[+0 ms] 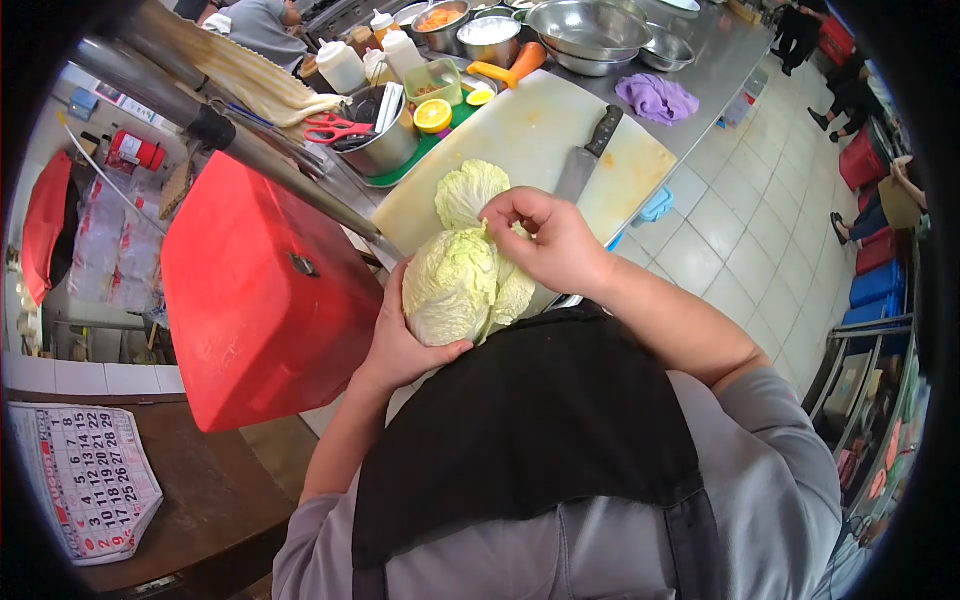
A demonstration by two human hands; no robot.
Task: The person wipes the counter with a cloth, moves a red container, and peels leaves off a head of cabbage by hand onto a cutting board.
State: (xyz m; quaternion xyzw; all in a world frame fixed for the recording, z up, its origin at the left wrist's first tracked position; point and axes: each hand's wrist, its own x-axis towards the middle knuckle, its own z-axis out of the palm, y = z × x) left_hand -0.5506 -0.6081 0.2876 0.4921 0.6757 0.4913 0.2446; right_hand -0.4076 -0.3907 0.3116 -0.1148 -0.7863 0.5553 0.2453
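Observation:
A pale green cabbage head (450, 285) is held up near my black apron, over the front edge of the white cutting board (480, 135). My left hand (400, 335) is wrapped round its left side and underside. At its upper right, my right hand (550, 240) pinches the edge of a leaf (513, 290) that stands apart from the head. A loose cabbage leaf (471, 192) lies on the board just beyond the head. Behind my right hand a knife (590, 155) rests on the board, its black handle pointing away.
A large red bin (255, 290) stands at the left below a metal pole (290, 175). Beyond the board are a metal pot of tools (385, 145), a halved orange fruit (433, 116), squeeze bottles (341, 67), metal bowls (588, 30) and a purple cloth (657, 97). Other people stand farther off.

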